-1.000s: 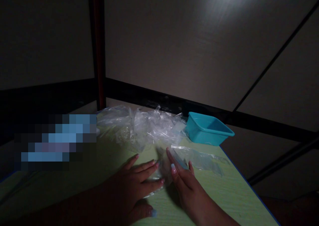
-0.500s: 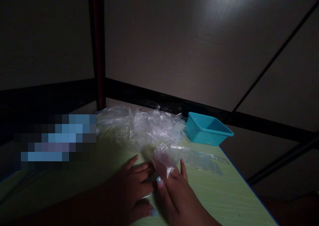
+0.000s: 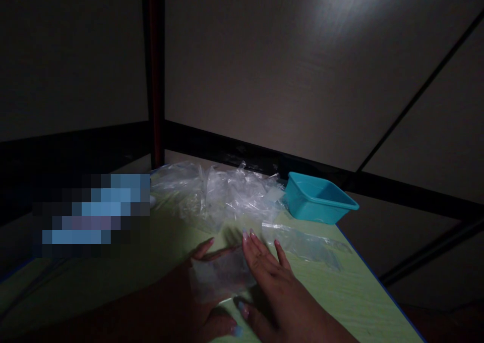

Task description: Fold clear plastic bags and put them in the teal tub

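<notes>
A small clear plastic bag (image 3: 223,277) lies flattened across the fingers of my left hand (image 3: 202,295), with its right end at my right hand's fingers. My left hand's fingers stretch out partly behind the plastic, and its thumb stands apart below. Over the right edge of the bag, my right hand (image 3: 272,277) has its fingers straight and its thumb spread away. Both hands are low over the pale green table (image 3: 363,302). Just beyond the right fingers lies a flat strip of clear plastic bags (image 3: 302,242).
A loose heap of crumpled clear plastic bags (image 3: 242,194) covers the table's far side. Right of it, a turquoise plastic basin (image 3: 315,202) stands near the corner. At the left is a blurred-out bluish patch (image 3: 102,209). A dark panelled wall (image 3: 264,70) rises behind.
The crumpled plastic at my right fingers is now spread flat over my left hand. My right hand's fingers have straightened, pointing forward.
</notes>
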### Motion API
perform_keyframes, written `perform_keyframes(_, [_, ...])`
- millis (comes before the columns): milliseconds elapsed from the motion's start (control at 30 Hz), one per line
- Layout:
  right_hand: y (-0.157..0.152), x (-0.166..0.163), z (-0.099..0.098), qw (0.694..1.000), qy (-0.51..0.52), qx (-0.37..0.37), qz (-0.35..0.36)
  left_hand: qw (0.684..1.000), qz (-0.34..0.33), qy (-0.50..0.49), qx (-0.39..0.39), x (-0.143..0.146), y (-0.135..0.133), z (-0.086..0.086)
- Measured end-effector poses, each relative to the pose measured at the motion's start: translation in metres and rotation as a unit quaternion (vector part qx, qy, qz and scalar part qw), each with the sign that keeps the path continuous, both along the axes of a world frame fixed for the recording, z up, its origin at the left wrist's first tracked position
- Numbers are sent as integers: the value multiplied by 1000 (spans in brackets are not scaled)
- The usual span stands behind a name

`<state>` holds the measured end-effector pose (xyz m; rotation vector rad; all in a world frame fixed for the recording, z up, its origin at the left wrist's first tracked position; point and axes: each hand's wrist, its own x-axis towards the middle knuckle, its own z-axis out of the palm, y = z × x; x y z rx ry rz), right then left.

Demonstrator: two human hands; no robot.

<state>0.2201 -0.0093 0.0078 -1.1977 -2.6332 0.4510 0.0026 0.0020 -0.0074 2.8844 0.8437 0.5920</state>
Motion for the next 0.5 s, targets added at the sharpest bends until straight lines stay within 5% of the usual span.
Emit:
perform_keyframes(167, [3, 6, 1, 997, -58, -33, -26, 995, 12, 6, 99, -5, -1, -8])
perform_keyframes(500, [5, 5, -5, 996, -67, -18, -53, 994, -10, -34, 102, -5, 2, -11])
